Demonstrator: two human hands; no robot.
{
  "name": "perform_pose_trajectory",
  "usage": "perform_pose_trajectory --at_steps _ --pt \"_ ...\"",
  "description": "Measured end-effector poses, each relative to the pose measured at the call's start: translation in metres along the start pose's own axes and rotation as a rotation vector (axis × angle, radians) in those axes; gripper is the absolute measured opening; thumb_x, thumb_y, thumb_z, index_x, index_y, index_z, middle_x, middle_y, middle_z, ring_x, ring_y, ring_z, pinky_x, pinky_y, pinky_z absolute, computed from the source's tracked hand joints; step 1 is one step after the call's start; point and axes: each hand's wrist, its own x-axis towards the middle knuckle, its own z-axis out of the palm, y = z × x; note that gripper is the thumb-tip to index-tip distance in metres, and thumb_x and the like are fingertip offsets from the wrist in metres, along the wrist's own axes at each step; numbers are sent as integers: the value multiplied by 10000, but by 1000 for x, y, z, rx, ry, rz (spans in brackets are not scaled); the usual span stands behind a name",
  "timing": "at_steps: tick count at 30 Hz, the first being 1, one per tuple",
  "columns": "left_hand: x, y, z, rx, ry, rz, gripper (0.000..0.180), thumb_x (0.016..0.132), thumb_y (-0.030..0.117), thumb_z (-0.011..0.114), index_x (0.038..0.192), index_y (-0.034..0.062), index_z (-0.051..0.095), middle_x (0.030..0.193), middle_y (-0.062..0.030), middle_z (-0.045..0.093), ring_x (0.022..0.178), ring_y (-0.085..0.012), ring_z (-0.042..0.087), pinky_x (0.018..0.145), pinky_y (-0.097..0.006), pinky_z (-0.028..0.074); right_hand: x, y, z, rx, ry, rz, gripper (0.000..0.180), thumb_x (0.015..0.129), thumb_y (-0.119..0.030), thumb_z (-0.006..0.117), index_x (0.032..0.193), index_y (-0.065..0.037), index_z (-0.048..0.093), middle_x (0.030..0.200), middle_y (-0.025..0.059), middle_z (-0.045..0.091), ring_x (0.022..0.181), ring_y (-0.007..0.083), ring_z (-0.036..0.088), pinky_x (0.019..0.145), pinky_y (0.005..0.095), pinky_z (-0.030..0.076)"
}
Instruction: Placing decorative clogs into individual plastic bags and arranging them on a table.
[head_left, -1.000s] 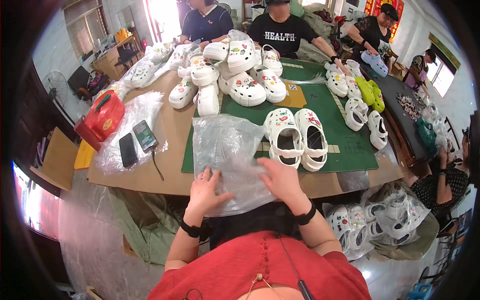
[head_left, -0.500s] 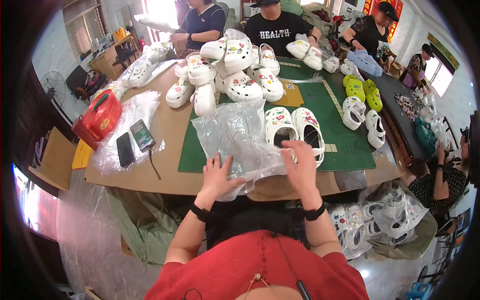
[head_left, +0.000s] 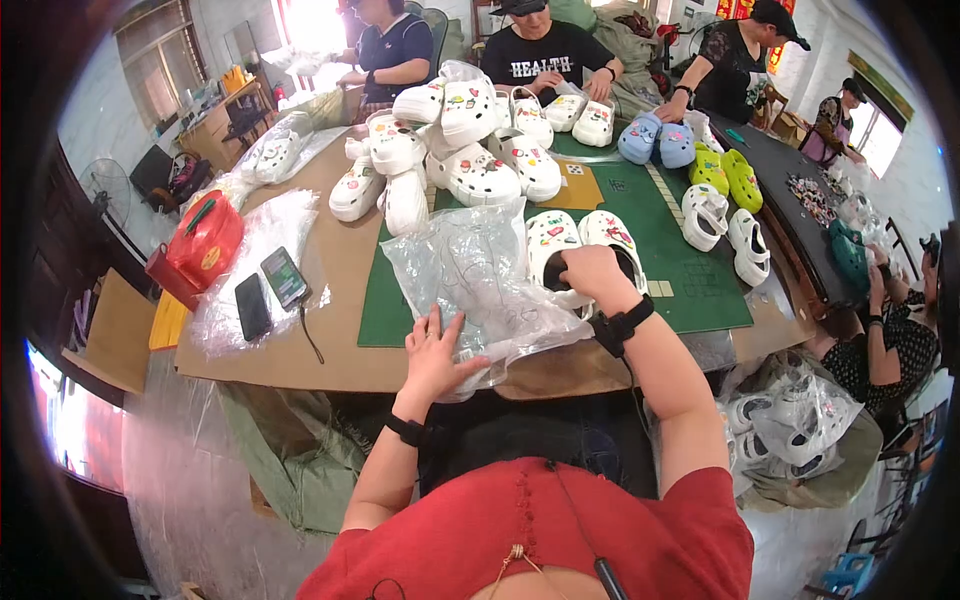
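My left hand (head_left: 433, 356) lies flat, fingers spread, on a clear plastic bag (head_left: 455, 255) at the front of the table. Just right of the bag a pair of white clogs with colourful charms stands side by side, toes away from me: a left clog (head_left: 551, 230) and a right clog (head_left: 609, 231). My right hand (head_left: 592, 273) reaches in over their openings. Its fingers are curled on the rim of the left clog where the two meet, and partly hide it. The bag's right end lies under the clogs' heels.
A heap of white clogs (head_left: 482, 172) rises behind the bag. White clogs (head_left: 704, 218) and lime green clogs (head_left: 711, 171) stand at right. Two phones (head_left: 285, 276) and a red container (head_left: 207, 240) are at left. Co-workers surround the table; one holds blue clogs (head_left: 640, 140). Bagged clogs (head_left: 795, 430) sit at lower right.
My right hand has moved forward from the clogs' heels and closed on their inner rim. My left hand stays on the bag. Across the table, co-workers have set down white clogs and blue clogs.
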Motion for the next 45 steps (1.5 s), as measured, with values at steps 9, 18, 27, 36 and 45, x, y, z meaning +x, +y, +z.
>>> perform_pose_trajectory --at_steps 9,18,27,36,45 --pt "-1 2 2 -1 -7 -57 923 732 650 735 1486 193 460 1592 -236 278 1420 -412 276 1136 -523 230 4 0 17 -67 139 38 127 757 -187 694 767 -69 743 774 134 715 752 309 715 670 422 564" --pt "-6 0 3 -14 -7 -47 929 741 705 691 1484 195 465 1604 -223 253 1440 -398 254 1149 -499 219 -29 -11 -15 386 496 88 129 699 -188 683 654 -83 624 635 90 629 636 293 640 565 405 483" --pt "-6 0 5 3 48 -37 876 746 672 697 1454 192 508 1581 -218 310 1410 -401 289 1138 -502 239 -43 -16 -18 408 893 -33 133 686 -90 661 706 -104 530 702 60 550 660 277 551 605 391 440" --pt "-2 3 4 -30 67 -5 893 732 666 716 1434 147 528 1565 -255 318 1395 -417 309 1128 -519 240 -38 -2 -20 429 744 -92 152 755 -69 677 872 -100 585 838 51 619 811 299 561 749 425 439" --pt "-1 22 -18 -68 174 153 878 764 490 779 1497 174 413 1596 -256 228 1404 -500 254 1131 -572 260 -30 -9 -26 502 387 216 260 837 -329 733 992 -120 733 722 73 697 692 286 678 630 400 505"
